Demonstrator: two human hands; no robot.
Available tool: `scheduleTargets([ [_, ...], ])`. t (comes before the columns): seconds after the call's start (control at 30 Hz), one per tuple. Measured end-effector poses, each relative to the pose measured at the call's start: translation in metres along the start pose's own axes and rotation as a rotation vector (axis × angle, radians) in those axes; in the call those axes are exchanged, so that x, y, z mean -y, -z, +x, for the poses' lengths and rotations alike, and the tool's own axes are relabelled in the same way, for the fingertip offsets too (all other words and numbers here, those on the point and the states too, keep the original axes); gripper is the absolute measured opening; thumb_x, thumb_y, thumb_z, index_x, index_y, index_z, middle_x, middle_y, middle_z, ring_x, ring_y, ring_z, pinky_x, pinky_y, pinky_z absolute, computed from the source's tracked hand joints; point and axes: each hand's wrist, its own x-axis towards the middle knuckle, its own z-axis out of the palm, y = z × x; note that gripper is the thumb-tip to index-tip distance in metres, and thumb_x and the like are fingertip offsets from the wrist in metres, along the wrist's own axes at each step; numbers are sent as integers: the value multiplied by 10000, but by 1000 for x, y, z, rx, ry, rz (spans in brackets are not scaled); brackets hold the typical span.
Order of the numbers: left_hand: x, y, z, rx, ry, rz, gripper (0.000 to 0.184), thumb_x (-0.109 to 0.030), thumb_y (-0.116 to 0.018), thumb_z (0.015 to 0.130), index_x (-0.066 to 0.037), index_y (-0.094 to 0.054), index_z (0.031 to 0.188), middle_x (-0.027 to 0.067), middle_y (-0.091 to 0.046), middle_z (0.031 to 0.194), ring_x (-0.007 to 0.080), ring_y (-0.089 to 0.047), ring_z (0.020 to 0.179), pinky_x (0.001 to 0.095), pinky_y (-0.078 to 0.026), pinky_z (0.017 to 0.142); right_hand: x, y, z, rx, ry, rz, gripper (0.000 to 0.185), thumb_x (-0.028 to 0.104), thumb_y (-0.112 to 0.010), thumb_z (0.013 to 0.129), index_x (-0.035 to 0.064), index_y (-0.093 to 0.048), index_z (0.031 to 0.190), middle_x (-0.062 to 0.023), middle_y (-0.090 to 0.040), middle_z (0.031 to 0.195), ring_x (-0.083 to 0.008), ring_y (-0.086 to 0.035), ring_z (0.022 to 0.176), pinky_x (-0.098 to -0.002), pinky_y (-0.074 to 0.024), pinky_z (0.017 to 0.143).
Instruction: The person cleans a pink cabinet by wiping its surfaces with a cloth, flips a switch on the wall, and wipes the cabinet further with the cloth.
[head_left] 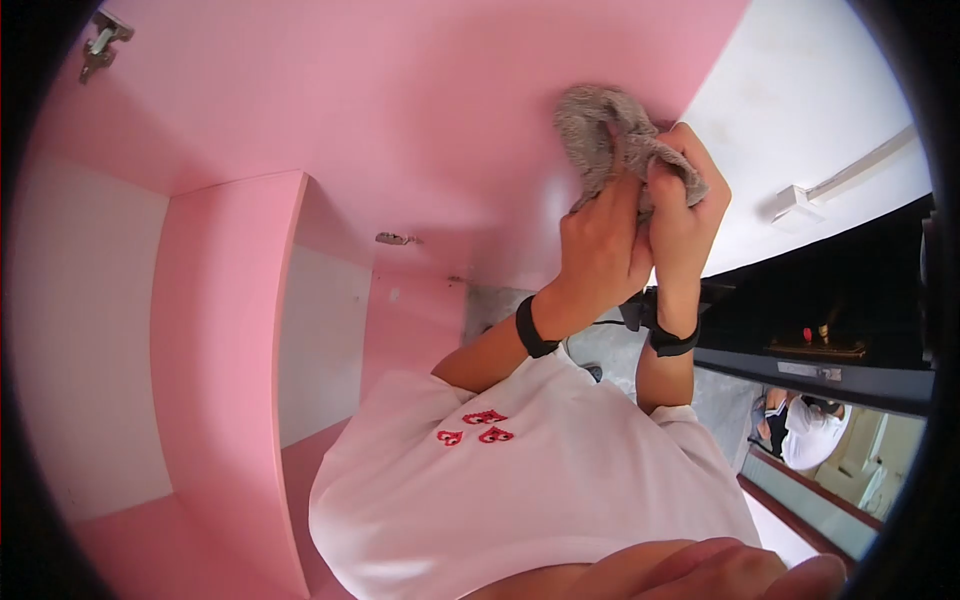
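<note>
Two bare hands are raised before a wide pink panel, both grasping one gray-brown cloth. The cloth is bunched and looped, near the panel's right edge; whether it presses on the panel cannot be told. The left hand shows its back, with its fingers reaching up into the folds. The right hand is just beside it, its fingers curled closed around the cloth's lower right part. Each wrist wears a black band, the left band and the right band.

A metal hinge is at the panel's upper left corner, and a second hinge is on its lower part, left of the hands. Below and to the left is a pink shelf unit with pale inner faces. Right of the panel is a white surface bearing a small white fitting.

Farther right is a glossy black surface with small red and gold marks. Below it, at the lower right, a person in a white top shows small. The wearer's white shirt, with three red hearts, fills the lower middle, above a gray floor.
</note>
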Motion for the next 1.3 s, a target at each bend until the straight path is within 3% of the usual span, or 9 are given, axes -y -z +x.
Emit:
scheduleTargets([
  [0.2, -43, -27, 1, 94, -42, -109, 783, -102, -649, 735, 23, -409, 1470, 290, -507, 1445, 430, -674, 896, 433, -573, 702, -22, 69, -11, -113, -60, 127, 158, 145, -565, 861, -10, -577, 831, 23, -483, 771, -80, -444, 754, -220, -364, 675],
  [0.37, -64, -20, -1, 260, -81, -313, 859, -55, -627, 697, -29, -378, 1519, 250, -473, 1501, 439, -644, 1116, 410, -584, 818, -21, 79, -29, -421, -68, 483, 373, 268, -555, 817, -86, -637, 903, -105, -651, 923, -167, -575, 833, -287, -467, 777],
  [0.47, -67, -2, -10, 147, -105, -258, 844, -37, -619, 685, -23, -413, 1504, 216, -438, 1547, 419, -641, 1160, 395, -585, 846, -32, 78, -35, -80, 83, 605, 426, 267, -534, 796, -106, -650, 964, -176, -679, 1042, -223, -614, 906, -327, -490, 837],
  [0.6, -53, 23, -17, -40, -38, -120, 793, -92, -648, 716, -9, -444, 1478, 197, -432, 1557, 385, -653, 1140, 396, -593, 787, -38, 33, -22, 4, -60, 675, 410, 262, -501, 802, -97, -635, 949, -144, -656, 997, -209, -593, 886, -321, -479, 808],
  [0.67, -50, 44, -15, -44, 49, -56, 780, -40, -627, 738, -21, -434, 1493, 198, -457, 1539, 403, -609, 1223, 401, -572, 894, -28, -8, -21, -69, -142, 781, 366, 253, -491, 802, -77, -625, 889, -112, -629, 887, -190, -568, 796, -324, -471, 744],
  [0.73, -37, 64, -15, -32, 105, -41, 766, -37, -628, 753, -20, -433, 1494, 200, -466, 1528, 401, -596, 1242, 407, -565, 908, -21, -41, -18, -255, 57, 386, 317, 221, -492, 786, -71, -609, 831, -91, -604, 806, -176, -533, 712, -336, -465, 695],
  [0.8, -18, 81, -16, -12, 161, -41, 753, -35, -630, 768, -20, -433, 1495, 203, -475, 1517, 399, -582, 1261, 412, -559, 923, -27, -67, -20, -247, 148, 427, 279, 189, -500, 736, -72, -597, 765, -88, -589, 749, -179, -508, 667, -335, -442, 645],
  [1.07, 52, 159, -40, -202, 278, -73, 606, -41, -576, 864, 44, -376, 1429, 302, -557, 1261, 512, -577, 1090, 489, -509, 886, -15, -183, -17, 282, 628, 357, 244, 138, -583, 521, -39, -589, 687, -113, -508, 648, -234, -454, 563, -338, -371, 543],
  [1.3, 91, 237, -42, -105, 352, 72, 554, -108, -570, 923, 50, -353, 1408, 326, -605, 1095, 528, -610, 969, 504, -510, 772, -8, -276, -23, 470, 642, 442, 252, 173, -599, 595, -47, -565, 711, -107, -479, 655, -235, -439, 566, -346, -333, 533],
])
